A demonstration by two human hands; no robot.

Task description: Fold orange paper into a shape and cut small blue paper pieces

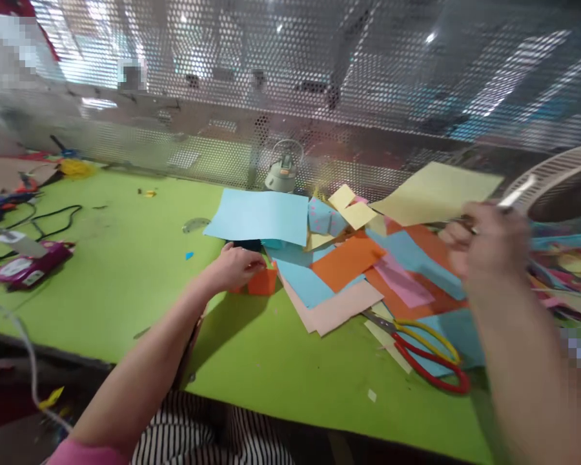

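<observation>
My left hand (235, 266) is closed at the edge of a small folded orange paper piece (263, 282) on the green table; its fingertips are partly hidden. Raised over the right side, my right hand (494, 242) is closed around a slim white pen-like object (518, 192), blurred by motion. Just behind the left hand is a light blue sheet (261, 216), partly covering a dark item. Between the hands lie overlapping coloured papers, among them an orange sheet (347, 260) and a pink strip (404, 281). Scissors (428, 355) with red and yellow handles rest in front of them.
A perforated metal screen (213, 123) stands along the back of the green table (126, 271). To the left are a purple device (31, 265) and cables. A pale basket (561, 168) with paper scraps is at the right. A small grey-green container (281, 175) stands at the back.
</observation>
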